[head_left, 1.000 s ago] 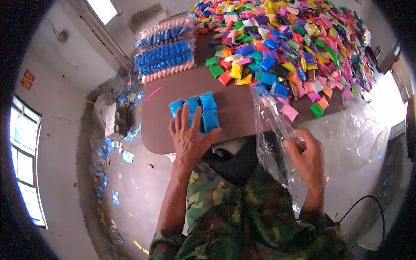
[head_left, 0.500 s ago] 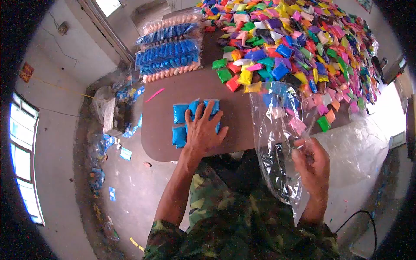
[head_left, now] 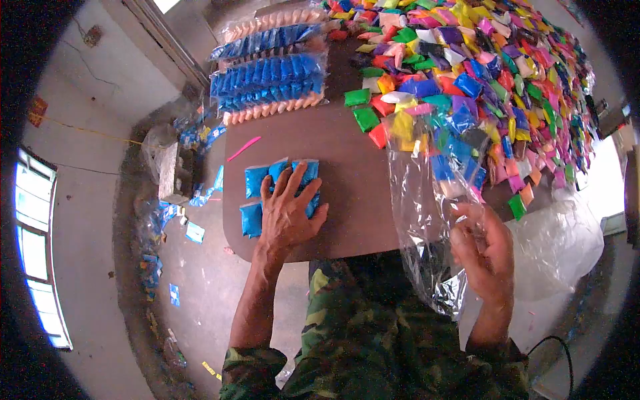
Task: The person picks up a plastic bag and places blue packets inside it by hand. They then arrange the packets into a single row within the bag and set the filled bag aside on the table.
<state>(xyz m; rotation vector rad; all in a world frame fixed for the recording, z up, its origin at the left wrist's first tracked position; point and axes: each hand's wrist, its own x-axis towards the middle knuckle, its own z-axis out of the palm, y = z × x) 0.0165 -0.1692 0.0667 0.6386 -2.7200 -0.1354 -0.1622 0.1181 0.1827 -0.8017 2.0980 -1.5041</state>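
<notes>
The left hand (head_left: 287,215) is laid flat, fingers spread, upon a cluster of small blue plastic packets (head_left: 256,181) near the front edge of the brown table (head_left: 350,200). A clear plastic bag (head_left: 427,180) is held upright by the right hand (head_left: 483,252), its edge apparently pinched between curled fingers. A heap of many-coloured packets (head_left: 480,67) is spread beyond.

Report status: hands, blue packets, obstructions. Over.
Left hand flat on the blue packets, fingers spread. Right hand grips the clear bag, held up. Coloured packets heaped beyond; nothing between the hands.
</notes>
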